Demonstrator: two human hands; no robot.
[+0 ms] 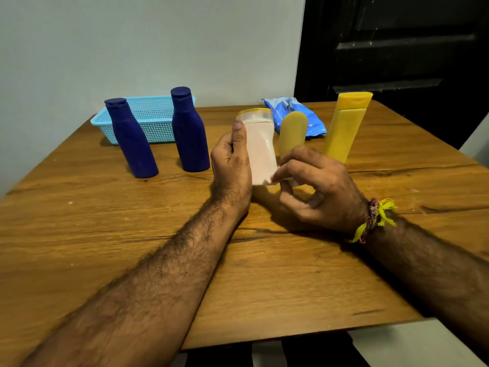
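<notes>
While the left hand (231, 165) is gripping the pale bottle (260, 152) upright near the middle of the tabletop (105, 234), seemingly to steady it, the right hand (317, 186) is pinching a white wipe (266, 182) between thumb and fingers against the bottle's base, probably wiping it clean

Dim warm room light from overhead; soft shadows under hands (277, 178) on bench (132, 234); wide-angle bending at edges; slight blur.

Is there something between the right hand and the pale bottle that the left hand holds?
Only a small white sheet, which the right hand pinches at the lower edge of the pale bottle. The left hand grips the bottle directly.
</notes>
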